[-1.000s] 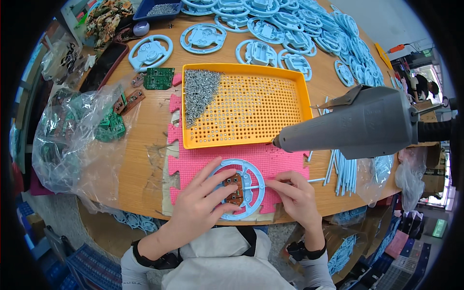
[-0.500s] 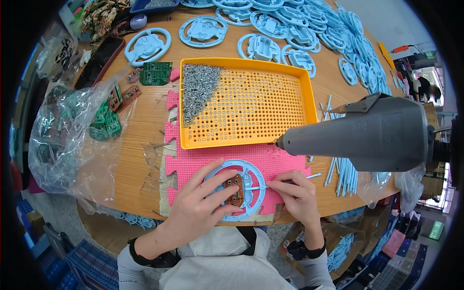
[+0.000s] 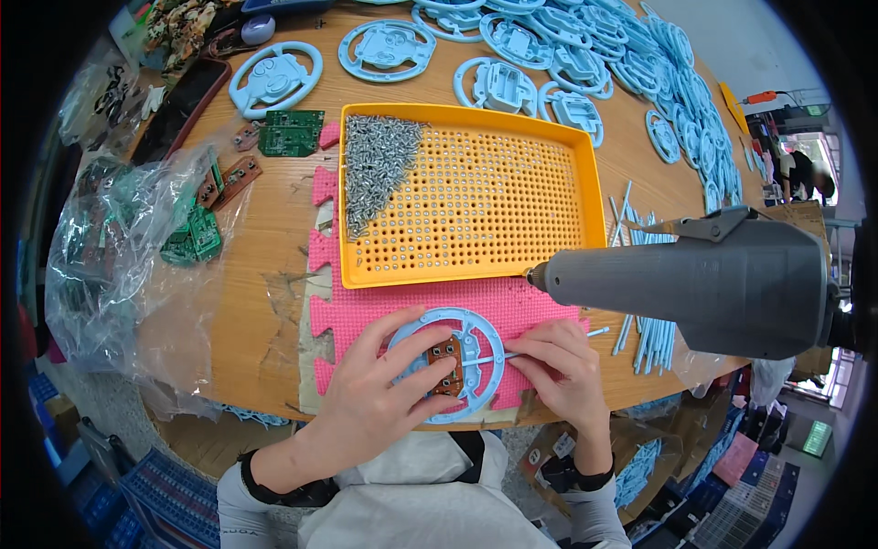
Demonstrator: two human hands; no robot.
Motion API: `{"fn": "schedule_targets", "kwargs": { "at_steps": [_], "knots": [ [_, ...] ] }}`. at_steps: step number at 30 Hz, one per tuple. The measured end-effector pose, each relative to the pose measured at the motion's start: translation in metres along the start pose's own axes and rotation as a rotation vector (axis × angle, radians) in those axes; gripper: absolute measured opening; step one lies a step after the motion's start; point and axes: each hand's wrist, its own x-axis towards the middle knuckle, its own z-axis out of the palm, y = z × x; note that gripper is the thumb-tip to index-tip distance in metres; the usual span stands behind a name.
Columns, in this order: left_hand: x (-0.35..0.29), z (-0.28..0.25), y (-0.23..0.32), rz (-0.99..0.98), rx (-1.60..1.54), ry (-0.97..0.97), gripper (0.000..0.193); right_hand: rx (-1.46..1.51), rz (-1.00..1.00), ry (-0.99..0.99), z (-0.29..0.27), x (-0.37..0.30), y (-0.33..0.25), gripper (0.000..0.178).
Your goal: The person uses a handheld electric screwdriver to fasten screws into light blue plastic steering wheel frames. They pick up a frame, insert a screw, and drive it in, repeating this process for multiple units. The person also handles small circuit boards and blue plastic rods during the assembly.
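On the pink foam mat lies a light blue toy steering wheel [image 3: 498,352], its hollow side up. Seated inside it, partly covered by fingers, is a brown circuit board [image 3: 445,368]. My left hand [image 3: 366,393] grips the wheel's left side, its fingers reaching over the rim and board. Between the pinched fingertips of my right hand [image 3: 565,368] is a thin light blue plastic rod [image 3: 597,332]. One end sticks out to the right of this hand; the other side runs over the wheel's right rim toward the board.
A yellow perforated tray [image 3: 593,197] of screws stands beyond the mat [image 3: 325,316]. To the right, a grey electric screwdriver [image 3: 686,293] juts in above loose blue rods [image 3: 654,348]. Blue wheels [image 3: 389,50] heap at the back. Left are green boards [image 3: 291,134] and a plastic bag [image 3: 119,284].
The whole view has shifted slightly, and the screwdriver appears a little farther right and lower. Both hands keep their holds on the wheel and rod, with only slight finger movement.
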Motion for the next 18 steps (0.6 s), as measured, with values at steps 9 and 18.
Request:
{"fn": "schedule_targets", "kwargs": {
  "at_steps": [9, 18],
  "knots": [
    [0.003, 0.003, -0.005, 0.033, -0.006, -0.018, 0.037, 0.345, 0.046, 0.48, -0.031, 0.029, -0.011, 0.066],
    [0.003, -0.001, -0.009, -0.003, 0.004, -0.033, 0.034, 1.003, -0.215, 0.339, -0.03, 0.089, -0.035, 0.059]
  ]
}}
